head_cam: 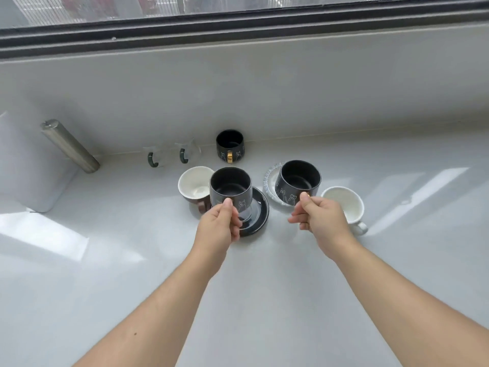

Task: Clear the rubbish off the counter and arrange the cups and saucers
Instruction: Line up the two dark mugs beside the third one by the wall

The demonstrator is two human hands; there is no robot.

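Observation:
My left hand (221, 223) grips the handle of a black cup (229, 186) with white cat drawings, held above a black saucer (258, 210). My right hand (318, 215) pinches the gold handle of a second black cat cup (297, 180), tilted over a clear glass saucer (270, 178). A third black cup (229, 145) with a gold handle stands by the back wall. Left of the black saucer stands a brown cup (194, 185), white on the inside. To the right, a white cup (344, 205) rests on the counter.
Two clear glass cups (156, 156) (186, 152) with green handles stand against the back wall. A metal pipe (70, 145) leans at the left beside a white box (29, 165). The white counter (264, 287) runs under a window ledge.

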